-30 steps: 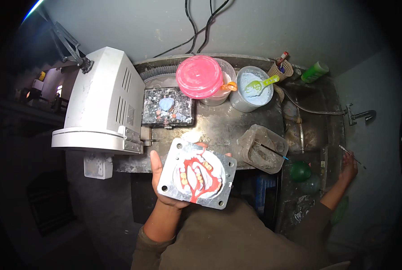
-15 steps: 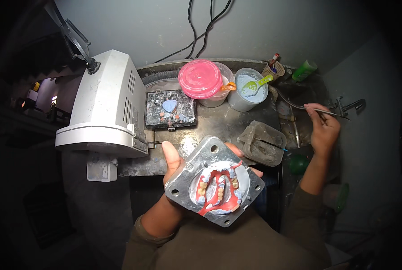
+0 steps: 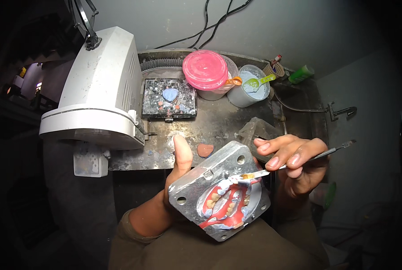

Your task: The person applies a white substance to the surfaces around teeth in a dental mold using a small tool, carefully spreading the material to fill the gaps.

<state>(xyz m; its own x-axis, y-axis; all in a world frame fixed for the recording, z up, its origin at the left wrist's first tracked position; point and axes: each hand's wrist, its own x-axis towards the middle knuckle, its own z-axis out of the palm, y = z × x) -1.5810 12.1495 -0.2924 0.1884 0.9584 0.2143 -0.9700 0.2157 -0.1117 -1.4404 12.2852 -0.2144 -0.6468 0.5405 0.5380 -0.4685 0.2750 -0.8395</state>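
My left hand (image 3: 179,164) is closed around a grey metal dental flask half (image 3: 189,208), its thumb upright along the side. Set in the flask is white plaster with a denture wax-up (image 3: 231,219): red wax, cream teeth and bluish patches. In my right hand (image 3: 300,157), a thin metal wax knife (image 3: 329,152) is pinched between the fingers. Its flat blade lies at the upper edge of the wax-up, against or just over it; contact is hard to tell. My left fingers are mostly hidden behind the flask.
A white boxy machine (image 3: 97,76) stands at left. Behind the flask are a speckled black box (image 3: 151,108), a pink-lidded tub (image 3: 204,69), a powder tub (image 3: 243,96) with a green scoop (image 3: 266,78), a reddish lump (image 3: 205,150) and a clear tray (image 3: 257,128). A faucet (image 3: 340,111) is at right.
My right hand has come from the far right to the flask, bringing the wax knife's blade over the wax-up. The flask is slightly lower and to the right, and the view has shifted.
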